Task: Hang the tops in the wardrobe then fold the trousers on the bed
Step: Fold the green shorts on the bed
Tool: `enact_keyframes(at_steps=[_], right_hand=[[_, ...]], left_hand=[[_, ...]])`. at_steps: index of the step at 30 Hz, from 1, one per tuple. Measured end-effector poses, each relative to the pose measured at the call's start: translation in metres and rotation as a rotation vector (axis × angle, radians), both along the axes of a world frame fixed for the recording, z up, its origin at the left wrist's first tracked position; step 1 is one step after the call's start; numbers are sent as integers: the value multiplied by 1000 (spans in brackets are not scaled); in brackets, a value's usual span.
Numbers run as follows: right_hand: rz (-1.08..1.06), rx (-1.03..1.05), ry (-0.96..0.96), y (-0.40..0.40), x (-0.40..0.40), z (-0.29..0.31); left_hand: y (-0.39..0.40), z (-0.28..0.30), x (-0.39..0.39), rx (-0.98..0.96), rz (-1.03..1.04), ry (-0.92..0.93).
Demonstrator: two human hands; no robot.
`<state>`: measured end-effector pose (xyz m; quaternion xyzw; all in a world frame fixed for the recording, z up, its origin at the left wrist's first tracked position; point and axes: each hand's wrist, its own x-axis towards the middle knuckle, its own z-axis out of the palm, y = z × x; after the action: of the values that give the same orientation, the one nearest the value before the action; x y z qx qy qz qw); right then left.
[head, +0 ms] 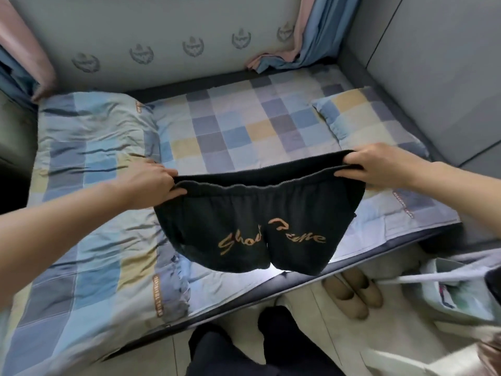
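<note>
Checked bedding covers the bed [230, 126]; the trousers' [252, 226] orange lettering is creased and unreadable, their legs hidden behind the seat. They hang over the bed's near edge, waistband stretched between the left hand [151, 183] and right hand [379, 166], each pinching one end.

I see a gray padded wall [168, 25] | pink and blue curtains [301, 42] | pale tile floor [306, 316] | tan slippers [352, 291]
</note>
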<state>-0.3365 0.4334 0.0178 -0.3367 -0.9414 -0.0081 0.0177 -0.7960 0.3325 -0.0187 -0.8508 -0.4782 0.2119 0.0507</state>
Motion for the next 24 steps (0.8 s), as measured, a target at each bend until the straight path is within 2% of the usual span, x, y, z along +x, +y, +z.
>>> enact_keyframes(at_steps=[2,4,6,8,10,12,15,17,19,22,24], right_hand=[[-39,115,42,14,19,0],[-154,223,113,27,41,1],[-211,289,162,34,57,-4],[-163,292,171,38,75,-11],[-65,124,197,40,88,-20],[-42,-210,236,38,89,-30],[-181,-603,291,36,87,-42],[-249,-806,375,33,85,-44],[-286,-949,423,31,82,-45],[-350,-1086,466,29,76,-49],[-369,-1146,459,31,72,-50]], left_hand=[[11,14,12,199,73,-109],[23,21,30,368,127,-306],[25,27,43,429,130,-422],[19,28,48,361,143,-497],[7,24,58,199,259,-626],[-3,16,67,56,444,-726],[-16,-1,63,-167,808,-841],[-27,-5,57,-326,994,-997],[-38,-10,60,-382,1049,-1131],[-47,-20,72,-339,1020,-1054],[-50,-25,72,-414,1040,-1080]])
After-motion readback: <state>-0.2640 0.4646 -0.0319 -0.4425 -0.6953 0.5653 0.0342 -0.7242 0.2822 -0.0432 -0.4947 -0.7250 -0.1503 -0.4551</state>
